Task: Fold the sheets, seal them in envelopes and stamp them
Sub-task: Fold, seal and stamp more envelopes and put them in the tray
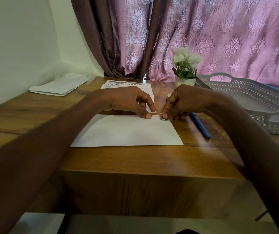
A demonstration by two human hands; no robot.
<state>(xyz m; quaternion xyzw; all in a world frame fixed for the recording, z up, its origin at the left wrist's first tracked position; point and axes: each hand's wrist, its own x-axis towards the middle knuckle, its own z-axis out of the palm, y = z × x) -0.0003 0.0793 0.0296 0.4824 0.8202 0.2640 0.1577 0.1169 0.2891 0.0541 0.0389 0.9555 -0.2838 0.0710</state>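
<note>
Stamping was the step in hand. An envelope (127, 130) lay flat on the desk (135, 157), plain face up, long edge toward the person. The right hand (184, 102) pinched a small stamp (163, 117) between thumb and forefinger, holding it at the envelope's far right corner, touching or just above the paper; which of the two could not be told. The left hand (130, 102) had its fingers curled, with the thumb and forefinger tips pressing down on the envelope's far edge just beside the stamp, pinning it still.

To do this well, the left fingertips probably needed to keep the envelope from sliding while the stamp went down. The stamp's edges would best run square with the corner's two edges, set slightly in from both so nothing overhung. Laying one edge first and smoothing across with a fingertip should avoid a wrinkle or a lifted corner. Whether the stamp's back was sticky or needed wetting was not visible.

Beyond the hands sat printed sheets (127, 84), their heading partly readable, seemingly left to fold. More envelopes (57, 86) were stacked at the far left by the wall. A pen (200, 126) lay just right of the envelope, with a tray (257, 105) further right and a flower pot (185, 68) behind.
</note>
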